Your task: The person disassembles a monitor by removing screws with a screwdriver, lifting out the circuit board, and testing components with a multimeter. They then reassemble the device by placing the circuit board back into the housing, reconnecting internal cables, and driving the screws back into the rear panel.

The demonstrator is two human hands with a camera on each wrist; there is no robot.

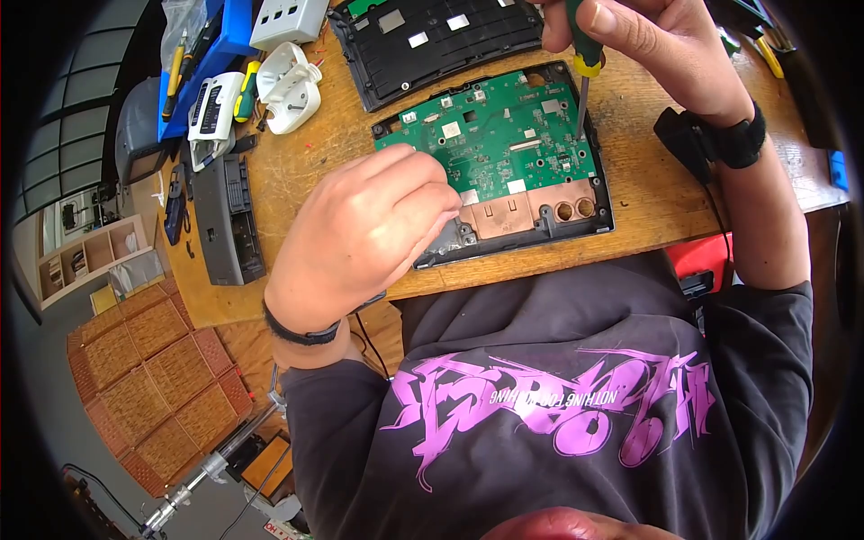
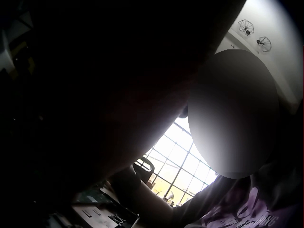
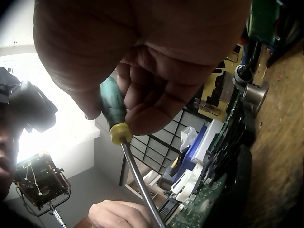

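Observation:
My right hand (image 1: 652, 49) grips a screwdriver (image 3: 114, 107) with a green handle and yellow collar. Its metal shaft points down, tip right at the right side of a green circuit board (image 1: 486, 135). The board lies in a black plastic housing (image 1: 605, 202), with a copper-coloured plate (image 1: 504, 214) along its near edge. Over the near left corner of the housing is my left hand (image 1: 364, 229), its fingers curled and fingertips low by the plate. Whether they pinch anything I cannot tell. The left wrist view is mostly dark.
Behind the board lies a black back cover (image 1: 432, 49). To the left are a dark grey plastic part (image 1: 229, 220), a white round shell (image 1: 288, 85), another green-yellow screwdriver (image 1: 246, 93) and a blue bin (image 1: 229, 31). A black device with a cable (image 1: 681, 144) sits at right.

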